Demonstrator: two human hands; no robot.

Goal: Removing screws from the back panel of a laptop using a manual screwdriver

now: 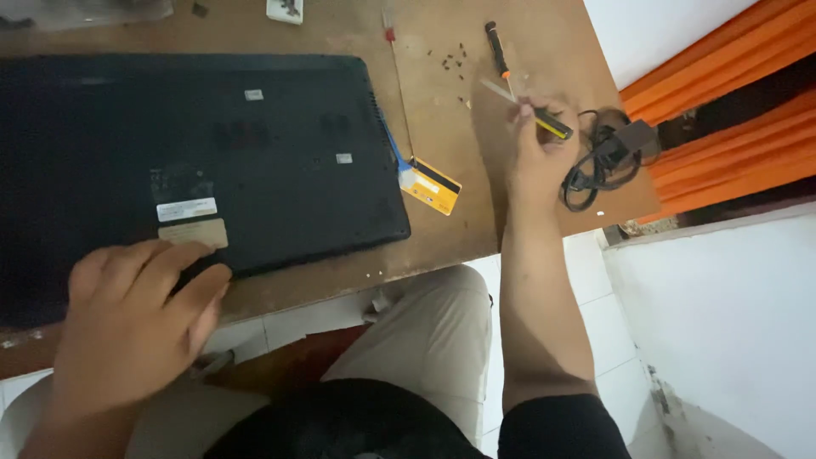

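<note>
Wooden table: left hand flat, open-fingered on upturned laptop; right hand, arm outstretched, grip closed around screwdriver.

We count one black laptop lying bottom up at the left of the frame, and one yellow card at its right edge. We see two screwdrivers: one orange-and-black at the top, one yellow-and-black right of centre. One bundled black cable lies at right. Small dark screws are scattered near the top, too small to count.

head view | looks steeply down from above; close over wooden table edge and lap
</note>
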